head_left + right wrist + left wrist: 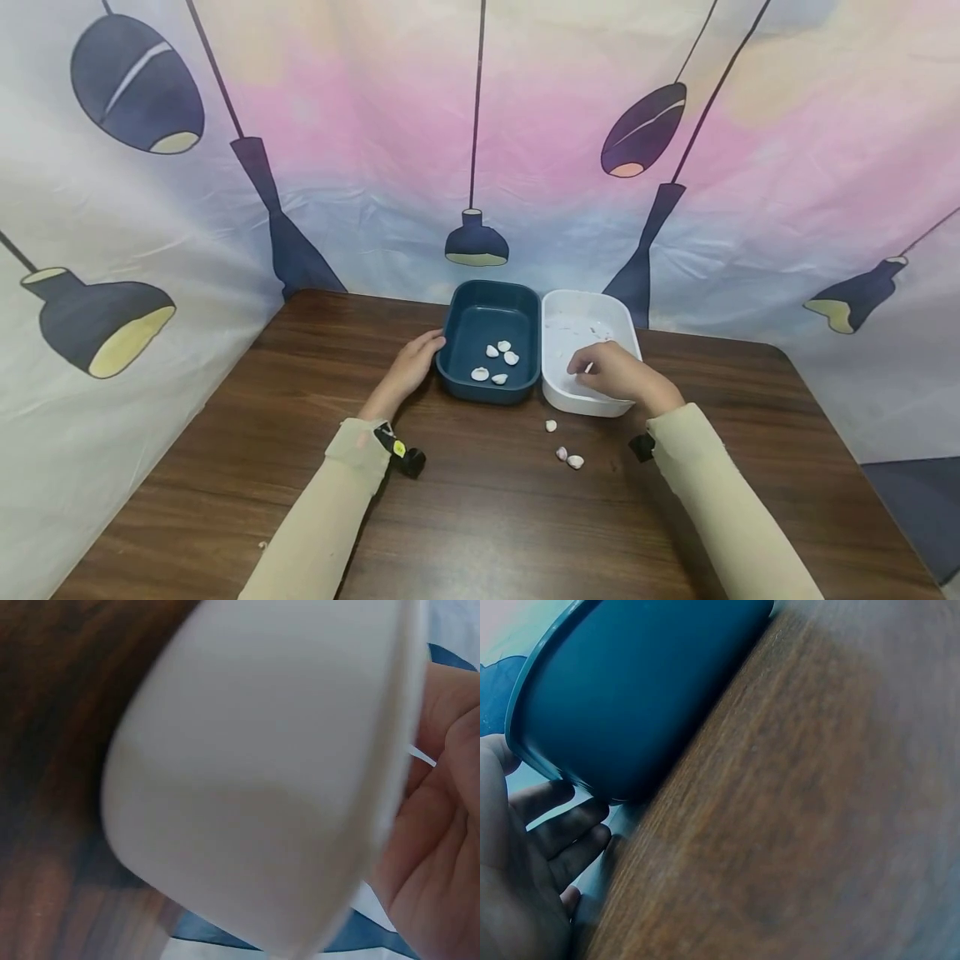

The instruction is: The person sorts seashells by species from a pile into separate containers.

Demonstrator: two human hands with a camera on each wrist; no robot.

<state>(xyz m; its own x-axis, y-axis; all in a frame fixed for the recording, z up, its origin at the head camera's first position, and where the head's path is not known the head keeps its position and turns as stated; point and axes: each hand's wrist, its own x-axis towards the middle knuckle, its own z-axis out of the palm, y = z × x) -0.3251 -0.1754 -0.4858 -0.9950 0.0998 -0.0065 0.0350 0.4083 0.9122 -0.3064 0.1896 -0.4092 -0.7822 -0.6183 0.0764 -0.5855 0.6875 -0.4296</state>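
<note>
My left hand (pixel 411 363) rests against the left side of a teal tray (pixel 491 292). In the left wrist view its fingers (pixel 570 825) lie loosely against the tray's outer wall. Several small whitish pieces (pixel 511 358), like shells or garlic cloves, lie in the front half of this tray. Over the white tray (pixel 592 404) beside it hovers my right hand (pixel 615 371), fingers bent downward. Whether anything is between those fingertips cannot be made out. In the right wrist view the white tray's wall (pixel 247 750) hides the fingertips.
Three similar whitish pieces lie on the brown wooden table (pixel 480 517) in front of the white tray, one piece (pixel 551 426) nearest it. Small dark specks show on the white tray's floor. A cloth backdrop (pixel 390 150) printed with lamps hangs behind the table.
</note>
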